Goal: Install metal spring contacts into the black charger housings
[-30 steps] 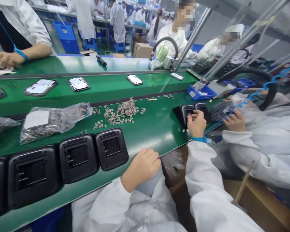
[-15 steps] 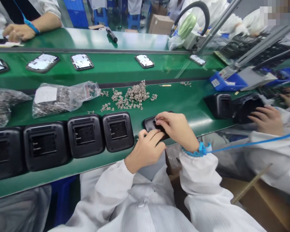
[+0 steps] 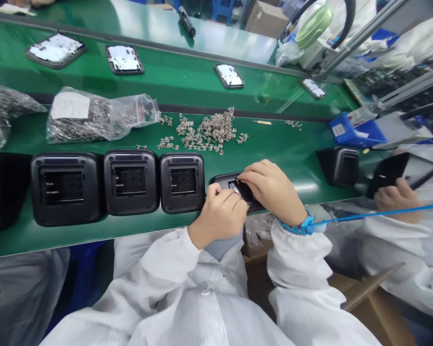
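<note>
A black plastic device housing [image 3: 222, 179] with a battery compartment lies on the bench under both my hands. My left hand [image 3: 222, 211] is curled over its near left side, fingers closed against it. At the compartment, the thumb and fingers of my right hand [image 3: 272, 190] pinch a small metal battery contact, mostly hidden by the fingertips. A bright metal strip shows between the hands. Beyond them lies a loose pile of metal battery contacts [image 3: 218, 127]. To the left stand several similar black housings [image 3: 182, 202], with coiled springs visible in their compartments.
Clear bags of metal parts [image 3: 97, 120] lie at the left. Circuit boards in black frames [image 3: 229, 76] rest on the green strip behind. A blue bin [image 3: 357, 132] stands at the right, near another person's hand [image 3: 399, 199] and a black housing [image 3: 337, 166]. A blue wrist cord [image 3: 375, 214] runs rightward.
My view has tilted down. My right fingertips stay at the compartment, and more of its inside shows between my hands. The neighbouring person's hand now holds a black panel differently.
</note>
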Motion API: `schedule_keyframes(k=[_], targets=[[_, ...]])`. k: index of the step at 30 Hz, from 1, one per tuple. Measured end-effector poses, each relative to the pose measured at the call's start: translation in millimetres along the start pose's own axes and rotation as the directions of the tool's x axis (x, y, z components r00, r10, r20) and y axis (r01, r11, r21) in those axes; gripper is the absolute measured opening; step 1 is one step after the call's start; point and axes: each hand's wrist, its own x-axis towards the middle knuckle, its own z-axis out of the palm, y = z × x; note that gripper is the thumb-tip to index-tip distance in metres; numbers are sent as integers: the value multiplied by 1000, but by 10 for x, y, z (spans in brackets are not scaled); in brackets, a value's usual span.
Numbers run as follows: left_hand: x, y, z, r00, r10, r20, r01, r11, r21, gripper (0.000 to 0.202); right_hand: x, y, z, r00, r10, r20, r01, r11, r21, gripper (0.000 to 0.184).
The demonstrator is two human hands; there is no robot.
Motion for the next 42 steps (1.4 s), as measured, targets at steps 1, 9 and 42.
schedule_keyframes(k=[1,9,42], targets=[[-5,0,2,1000,2,2,-2,1000,1,22,3,-2,2,1000,-8,5,8,1000,-9,24],[8,3,2,999,26,-40,-26,1000,-3,23,-59,-60,18,999,-5,-45,1,996,-87,24],[-26,56,38,990,101,-100,-92,992,92,20,-103,-245,96,935,263,-238,-322,911,-259,19]])
